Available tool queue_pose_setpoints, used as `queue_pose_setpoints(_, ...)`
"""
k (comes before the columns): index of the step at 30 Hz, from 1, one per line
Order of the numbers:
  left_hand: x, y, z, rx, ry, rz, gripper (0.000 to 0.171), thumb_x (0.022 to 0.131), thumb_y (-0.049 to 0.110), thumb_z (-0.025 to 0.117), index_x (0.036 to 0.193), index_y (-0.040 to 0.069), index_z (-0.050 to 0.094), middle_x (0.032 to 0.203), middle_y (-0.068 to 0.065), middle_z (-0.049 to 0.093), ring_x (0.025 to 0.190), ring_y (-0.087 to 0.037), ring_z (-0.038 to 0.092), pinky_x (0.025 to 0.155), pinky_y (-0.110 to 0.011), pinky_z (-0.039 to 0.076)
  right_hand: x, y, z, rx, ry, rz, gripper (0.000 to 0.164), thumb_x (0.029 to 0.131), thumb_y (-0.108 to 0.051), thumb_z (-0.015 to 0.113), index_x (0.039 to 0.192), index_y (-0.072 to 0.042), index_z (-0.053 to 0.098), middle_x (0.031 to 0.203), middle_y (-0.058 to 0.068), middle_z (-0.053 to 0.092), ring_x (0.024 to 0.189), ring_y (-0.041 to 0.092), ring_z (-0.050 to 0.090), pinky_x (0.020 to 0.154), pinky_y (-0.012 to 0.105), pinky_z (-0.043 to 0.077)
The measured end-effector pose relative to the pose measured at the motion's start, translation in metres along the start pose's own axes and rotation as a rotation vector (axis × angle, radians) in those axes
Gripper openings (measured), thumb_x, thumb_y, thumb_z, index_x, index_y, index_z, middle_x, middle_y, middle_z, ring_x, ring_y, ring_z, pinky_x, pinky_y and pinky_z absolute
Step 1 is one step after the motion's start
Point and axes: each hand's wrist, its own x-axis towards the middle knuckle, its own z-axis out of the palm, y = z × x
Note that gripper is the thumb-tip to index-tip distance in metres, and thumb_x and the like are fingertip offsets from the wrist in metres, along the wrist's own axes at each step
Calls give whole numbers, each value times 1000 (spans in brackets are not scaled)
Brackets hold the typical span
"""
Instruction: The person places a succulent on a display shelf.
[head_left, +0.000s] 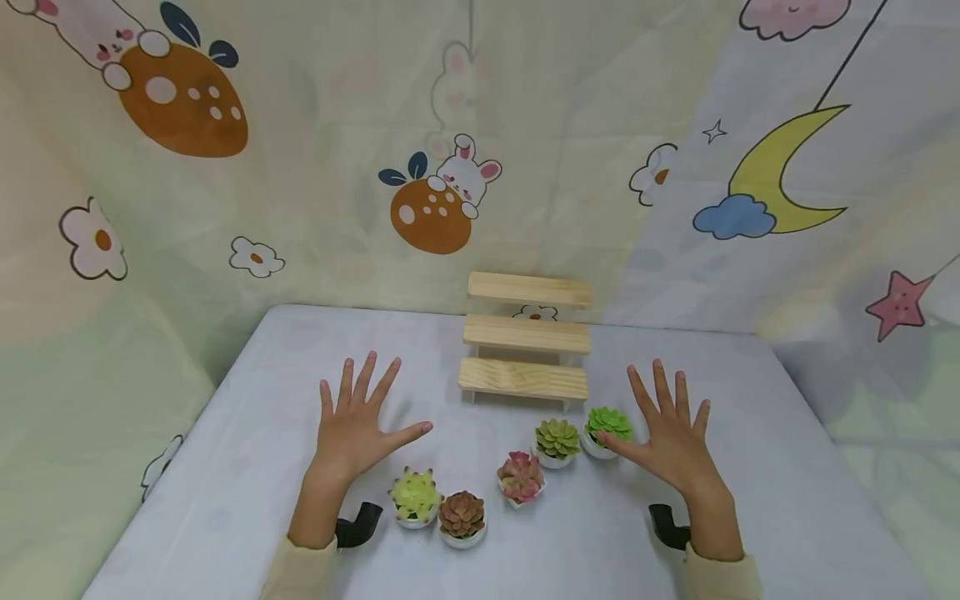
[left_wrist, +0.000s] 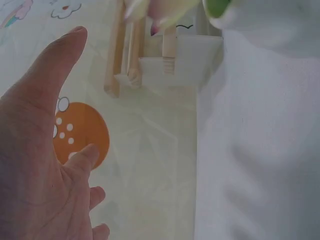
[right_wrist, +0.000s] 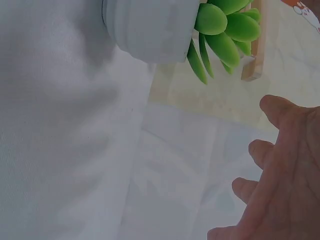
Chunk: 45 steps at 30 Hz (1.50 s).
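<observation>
Both hands hover over the white table with fingers spread and nothing in them. My left hand [head_left: 351, 437] is left of the potted succulents, nearest a yellow-green succulent with reddish tips [head_left: 415, 495]. Beside that plant stands a brown succulent [head_left: 461, 516] in a white pot. A pink-red succulent [head_left: 521, 477] sits near the middle, and an olive-green succulent [head_left: 557, 439] lies behind it to the right. Over at the right, my right hand [head_left: 672, 446] has its thumb overlapping a bright green succulent [head_left: 609, 423] in the head view; the right wrist view shows this plant's white pot [right_wrist: 152, 30] apart from the hand.
A three-step wooden stand [head_left: 525, 379] with pale supports is at the back of the table [head_left: 247, 467]. Behind it hangs a printed cloth [head_left: 322, 167] with rabbits, flowers and a moon. Black curved pieces [head_left: 362, 525] show at both wrists.
</observation>
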Motion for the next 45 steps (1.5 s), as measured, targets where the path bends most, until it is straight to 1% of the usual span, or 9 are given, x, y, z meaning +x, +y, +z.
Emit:
queue_pose_setpoints(6,2,2,-3,1,27,64,96,76,73,63,152,22,35,161,-11,19,148,-39,4,116,-68,-2,-2,-1,-1,98,9,-20,105,82,-55,71,158,-27,5,162,12,-11,145,41,-18,104,81,-8)
queue_pose_setpoints(12,19,3,-7,-114,118,190,79,84,57,68,147,17,43,149,-14,41,141,-37,31,113,-63,26,-5,-5,4,291,68,-47,101,80,-37,79,158,-20,16,162,18,-1,145,50,-1,100,83,13)
queue_pose_setpoints(16,37,2,-3,-369,43,132,70,91,49,65,147,15,41,144,-13,44,133,-34,42,106,-58,41,-6,-8,5,382,92,-14,99,78,-29,82,156,-15,21,160,21,8,141,52,12,95,82,26)
queue_pose_setpoints(22,65,-5,12,-853,-142,-57,53,99,30,60,142,3,43,135,-22,50,120,-39,54,98,-47,52,-13,-13,7,466,36,38,95,78,-26,83,151,-6,26,154,28,20,137,51,24,100,72,34)
queue_pose_setpoints(26,81,-6,20,-1054,-297,-134,52,101,17,55,143,-6,35,132,-29,49,117,-44,55,92,-39,56,-19,-15,12,503,-6,73,94,79,-27,82,151,-5,26,151,29,24,134,51,29,101,68,38)
queue_pose_setpoints(32,103,8,28,-1087,-488,-182,55,99,13,58,143,-9,34,133,-30,49,118,-42,55,91,-35,57,-24,-12,21,526,-4,87,90,79,-20,83,148,1,28,149,29,31,129,52,38,96,63,46)
queue_pose_setpoints(35,112,15,33,-1102,-551,-203,55,98,10,58,143,-11,33,130,-30,51,108,-35,61,89,-36,58,-24,-12,26,543,5,91,87,78,-16,83,146,2,32,146,30,35,125,51,44,93,59,50)
queue_pose_setpoints(40,119,26,38,-1097,-610,-216,56,98,11,57,143,-11,32,122,-26,54,93,-21,64,85,-35,59,-22,-14,27,550,19,139,85,76,-15,85,143,2,37,141,30,42,118,47,51,90,52,54)
queue_pose_setpoints(45,124,34,40,-1080,-624,-249,54,96,8,59,141,-11,36,108,-19,59,80,-15,65,78,-30,61,-19,-15,26,562,-13,199,85,75,-16,86,143,1,38,137,28,45,116,44,52,90,47,55)
